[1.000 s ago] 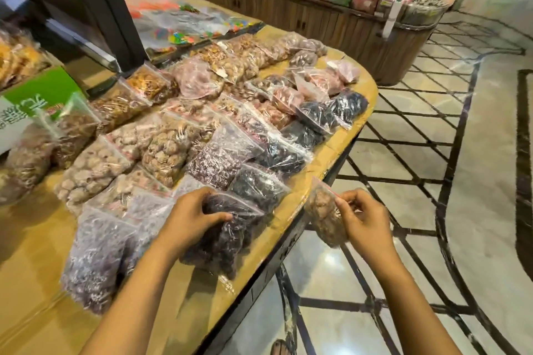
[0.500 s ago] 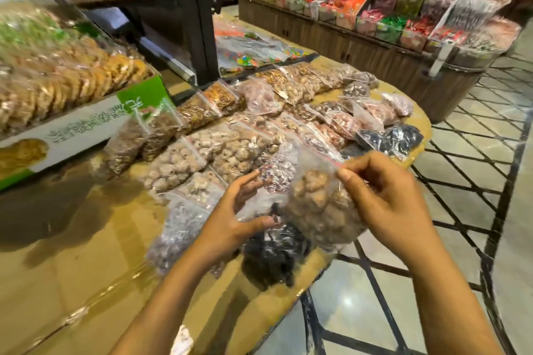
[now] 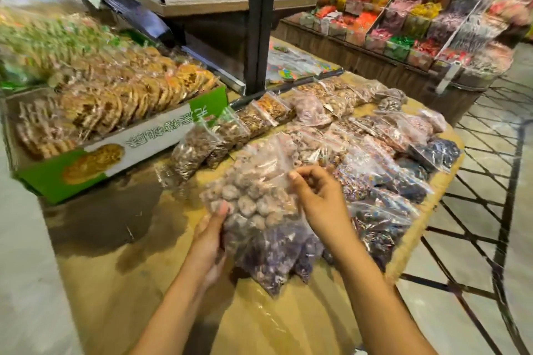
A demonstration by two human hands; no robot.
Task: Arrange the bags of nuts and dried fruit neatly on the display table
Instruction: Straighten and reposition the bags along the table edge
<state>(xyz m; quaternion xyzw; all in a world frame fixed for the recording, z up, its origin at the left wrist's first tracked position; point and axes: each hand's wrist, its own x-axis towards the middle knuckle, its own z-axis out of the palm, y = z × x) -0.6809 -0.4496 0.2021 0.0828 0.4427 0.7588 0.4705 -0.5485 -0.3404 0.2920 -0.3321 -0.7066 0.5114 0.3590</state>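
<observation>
While our left hand [image 3: 210, 239] grips the lower left edge of the bag of pale round nuts [image 3: 253, 190], with the thumb laid across its front and the fingers hidden behind it, our right hand [image 3: 320, 202] pinches the clear film at the bag's upper right side between curled fingers and thumb. The bag hangs between the two hands, tilted, low over the display table [image 3: 138, 282]. We cannot tell whether it touches what lies below.

Just under it, between our wrists, lies a bag of dark purple dried fruit [image 3: 277, 256], its narrow end pointing back towards us. To the right of the right hand and beyond it, rows of bags [image 3: 383, 135] cover the table, overlapping one another. The darkest ones [image 3: 435, 153] sit nearest the table's curved far edge.

Beyond the left hand, several bags of brown nuts [image 3: 199, 147] lean close against a green carton [image 3: 72, 181]. The carton stands further off to that hand's left and holds round flat cakes [image 3: 109, 104] in clear wrap. A black post [image 3: 258, 23] rises well beyond both hands. Far past the right hand stands a wooden stand of bright sweets [image 3: 403, 26]. To the right of our right forearm the tiled floor [image 3: 490, 239] shows dark crossing lines.
</observation>
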